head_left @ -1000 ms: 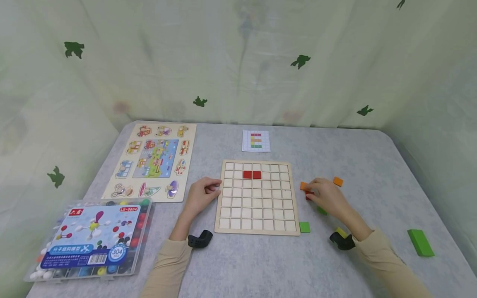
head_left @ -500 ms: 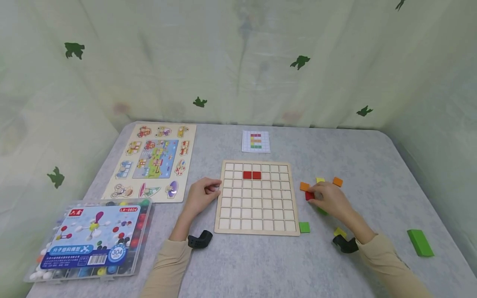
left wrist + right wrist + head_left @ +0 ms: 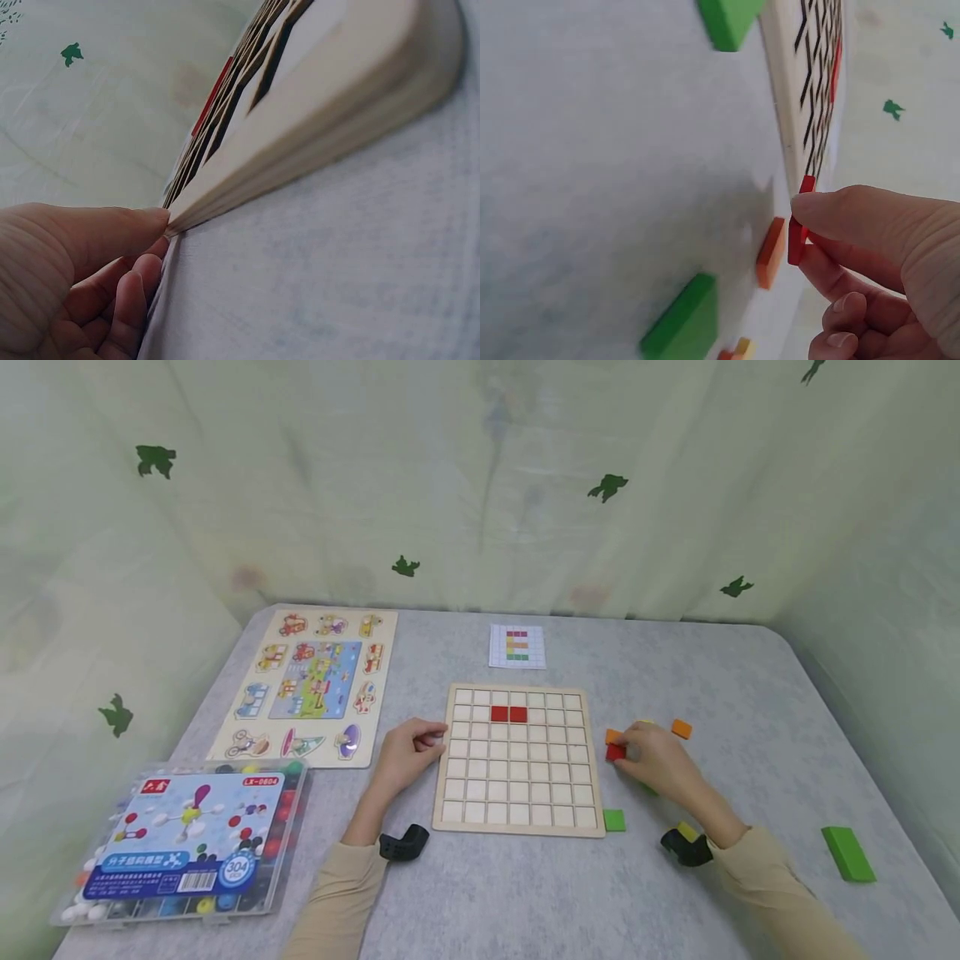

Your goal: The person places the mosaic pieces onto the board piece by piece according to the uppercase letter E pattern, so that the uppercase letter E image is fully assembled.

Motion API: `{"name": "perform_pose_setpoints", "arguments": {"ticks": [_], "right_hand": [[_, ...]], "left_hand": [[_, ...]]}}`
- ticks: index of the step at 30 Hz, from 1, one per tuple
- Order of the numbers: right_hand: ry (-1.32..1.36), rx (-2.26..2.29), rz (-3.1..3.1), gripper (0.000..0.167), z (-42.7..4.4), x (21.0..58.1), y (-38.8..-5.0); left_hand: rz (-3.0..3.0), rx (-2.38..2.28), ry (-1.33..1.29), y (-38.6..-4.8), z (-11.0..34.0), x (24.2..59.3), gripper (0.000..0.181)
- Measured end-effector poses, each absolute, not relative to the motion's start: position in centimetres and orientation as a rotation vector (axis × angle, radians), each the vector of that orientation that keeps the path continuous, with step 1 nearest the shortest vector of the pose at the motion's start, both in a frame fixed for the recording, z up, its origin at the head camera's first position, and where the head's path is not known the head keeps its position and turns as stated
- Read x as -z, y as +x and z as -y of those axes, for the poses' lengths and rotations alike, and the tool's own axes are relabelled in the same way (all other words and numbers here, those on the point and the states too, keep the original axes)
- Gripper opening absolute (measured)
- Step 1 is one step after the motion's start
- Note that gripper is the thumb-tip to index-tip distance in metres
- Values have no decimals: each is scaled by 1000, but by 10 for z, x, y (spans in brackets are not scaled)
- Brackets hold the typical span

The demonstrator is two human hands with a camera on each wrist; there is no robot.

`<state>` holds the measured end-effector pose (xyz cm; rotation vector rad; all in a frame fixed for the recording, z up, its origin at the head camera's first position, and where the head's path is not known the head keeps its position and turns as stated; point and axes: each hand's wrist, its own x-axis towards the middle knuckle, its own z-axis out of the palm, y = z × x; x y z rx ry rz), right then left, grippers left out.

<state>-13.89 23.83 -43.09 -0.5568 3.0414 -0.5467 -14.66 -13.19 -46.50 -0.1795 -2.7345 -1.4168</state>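
Pinching a small red square tile (image 3: 798, 244) between thumb and fingertips, the right hand (image 3: 663, 764) reaches in from the lower right, knuckles up, its other fingers bent toward the palm. The tile is to the right of the wooden grid board (image 3: 517, 824), just beside an orange tile (image 3: 612, 737); the right wrist view shows it on edge in the grip, thumb on the near side. Partly covered by that hand in the head view, a green tile (image 3: 682, 322) lies on the table (image 3: 555, 893).

The left hand (image 3: 403, 758) lies at the board's left edge, forearm angled up from the bottom. In the left wrist view its thumb tip touches the wooden rim while the other fingers curl in underneath; whether they clasp the rim cannot be told.

Two red tiles (image 3: 508, 714) sit side by side on the board, in the second row from the top, third and fourth columns. Another green tile (image 3: 615, 820) lies by its lower right corner. A second orange tile (image 3: 682, 728) lies beyond the right hand, and a yellow tile (image 3: 687, 831) shows near the right wrist.

Farther out are a printed pattern card (image 3: 517, 647) above the board, a vehicle puzzle board (image 3: 315, 723) and a molecular model case (image 3: 187, 835) at left, and a green block (image 3: 848, 853) at far right.
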Motion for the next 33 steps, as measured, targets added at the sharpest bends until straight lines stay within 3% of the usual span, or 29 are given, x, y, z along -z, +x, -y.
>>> {"name": "perform_pose_setpoints", "arguments": {"ticks": [22, 33], "right_hand": [[-827, 578, -2931, 20, -163, 426, -194], [-879, 629, -2874, 20, -148, 426, -209]], "left_hand": [[2735, 1408, -183, -147, 132, 466, 29], [2742, 1393, -184, -147, 133, 466, 28]]}}
